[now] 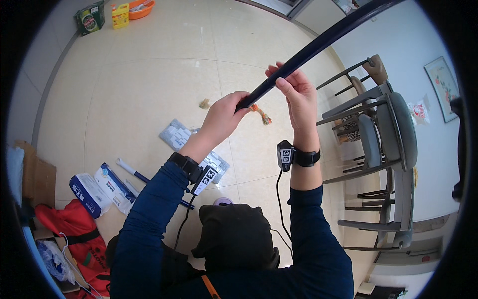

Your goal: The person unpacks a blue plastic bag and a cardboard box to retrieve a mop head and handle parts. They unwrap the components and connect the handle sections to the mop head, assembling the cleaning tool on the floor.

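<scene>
A long dark blue pole (328, 41) slants up and to the right in front of me. My left hand (221, 117) is closed around its lower end. Farther up, my right hand (300, 97) holds the pole between the thumb on the near side and loosely stretched fingers behind it. The pole's upper end runs out at the top right of the picture. Beyond my left hand, a knotted rope toy (262, 115) lies on the floor, partly covered by the pole and hand. Below my left wrist is a grey-and-white patterned flat piece (175, 134), partly hidden by my forearm.
At left lie blue-and-white packages (89, 196), a blue-and-white pole (127, 168) and a red bag (82, 239). Grey chairs (396, 127) line the right side. An orange basin (144, 11), yellow jug (120, 17) and green box (90, 19) stand far left.
</scene>
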### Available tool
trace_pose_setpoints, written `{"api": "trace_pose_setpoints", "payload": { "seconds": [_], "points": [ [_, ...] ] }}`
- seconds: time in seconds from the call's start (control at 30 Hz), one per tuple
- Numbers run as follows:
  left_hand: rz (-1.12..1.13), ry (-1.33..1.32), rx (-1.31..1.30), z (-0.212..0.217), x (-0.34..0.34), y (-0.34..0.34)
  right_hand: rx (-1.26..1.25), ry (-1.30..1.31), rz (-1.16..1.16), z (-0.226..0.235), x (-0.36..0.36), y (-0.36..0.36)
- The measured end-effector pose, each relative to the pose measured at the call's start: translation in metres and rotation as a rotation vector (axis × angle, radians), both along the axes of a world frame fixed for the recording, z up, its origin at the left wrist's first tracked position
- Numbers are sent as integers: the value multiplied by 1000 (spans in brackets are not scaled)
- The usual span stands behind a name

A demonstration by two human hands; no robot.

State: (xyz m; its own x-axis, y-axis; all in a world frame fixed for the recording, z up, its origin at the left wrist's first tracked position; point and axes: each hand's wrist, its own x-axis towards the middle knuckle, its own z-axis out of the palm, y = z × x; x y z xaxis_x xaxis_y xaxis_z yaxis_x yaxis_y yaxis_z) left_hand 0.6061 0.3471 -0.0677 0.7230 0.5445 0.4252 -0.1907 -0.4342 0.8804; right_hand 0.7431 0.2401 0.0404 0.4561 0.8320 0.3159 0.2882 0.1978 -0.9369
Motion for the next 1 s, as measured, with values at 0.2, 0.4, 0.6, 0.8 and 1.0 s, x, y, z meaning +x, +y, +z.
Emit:
{"api": "trace_pose_setpoints", "payload": {
  "seconds": [0.2, 0.4, 0.6, 0.8, 1.0],
  "points": [
    [43, -13, 46, 0, -1, -1, 123, 99, 62, -7, 1, 6],
    [108, -57, 108, -2, -3, -2, 67, -27, 113, -13, 5, 9],
    [70, -62, 107, -3, -4, 1, 39, -94, -166, -22, 0, 11],
    [-162, 45, -47, -11, -3, 2, 293, 208, 1014, 12, 25, 62],
    [-120, 96, -258, -16, -2, 9, 115, 320, 882, 8, -20, 65]
  ]
}}
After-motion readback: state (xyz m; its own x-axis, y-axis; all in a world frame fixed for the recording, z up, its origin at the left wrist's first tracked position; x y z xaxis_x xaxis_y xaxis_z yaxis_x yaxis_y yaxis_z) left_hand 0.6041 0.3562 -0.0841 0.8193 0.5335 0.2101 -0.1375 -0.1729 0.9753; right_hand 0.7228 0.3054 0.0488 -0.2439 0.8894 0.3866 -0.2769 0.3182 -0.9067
